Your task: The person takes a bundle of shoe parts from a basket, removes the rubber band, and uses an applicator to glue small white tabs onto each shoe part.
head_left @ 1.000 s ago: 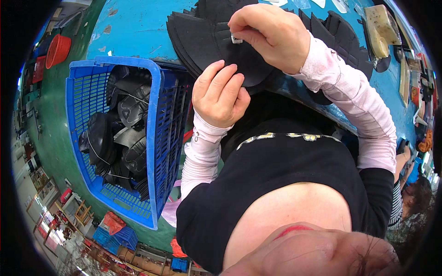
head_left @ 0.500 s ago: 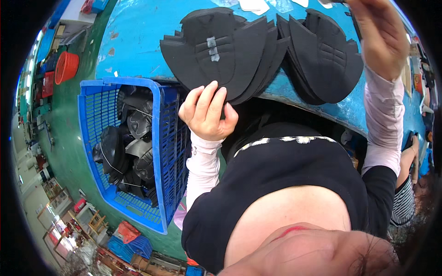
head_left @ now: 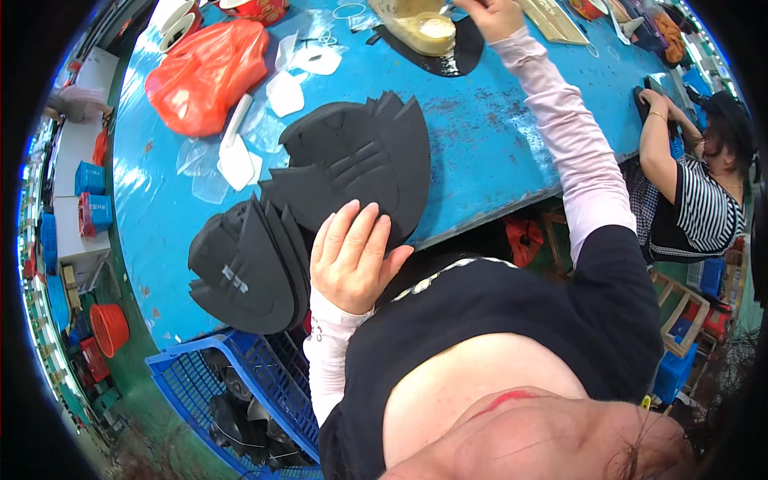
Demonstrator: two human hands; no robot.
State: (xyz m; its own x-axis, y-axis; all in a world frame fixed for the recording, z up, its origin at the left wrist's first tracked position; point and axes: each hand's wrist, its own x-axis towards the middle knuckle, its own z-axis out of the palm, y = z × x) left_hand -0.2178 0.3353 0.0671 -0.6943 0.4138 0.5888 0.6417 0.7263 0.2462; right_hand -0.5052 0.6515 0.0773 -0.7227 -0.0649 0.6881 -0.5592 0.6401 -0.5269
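My left hand (head_left: 350, 256) lies with fingers outstretched on the near edge of a stack of black moulded foam pieces (head_left: 376, 160). A second black foam stack (head_left: 244, 272) stands to its left, with a small pale patch on the top piece. At the top edge my right hand (head_left: 494, 14) is partly cut off, its fingers pinched on a thin handle whose kind I cannot make out. The handle is beside a translucent yellowish pot (head_left: 400, 16) with a creamy white mass (head_left: 436, 32) at its rim. Under the pot lies a glossy black sheet (head_left: 464, 60).
The blue table (head_left: 480, 136) also bears a red plastic bag (head_left: 210, 76), white cut pieces (head_left: 236, 160) and clear film (head_left: 196, 164). A blue crate (head_left: 184, 384) of black parts stands below its near left edge. Another person (head_left: 708, 184) sits at the right.
The view has swung to the right, so the stacks now appear further left. My right hand has gone to the pot. My left hand stays at the stacks, now on the right-hand one.
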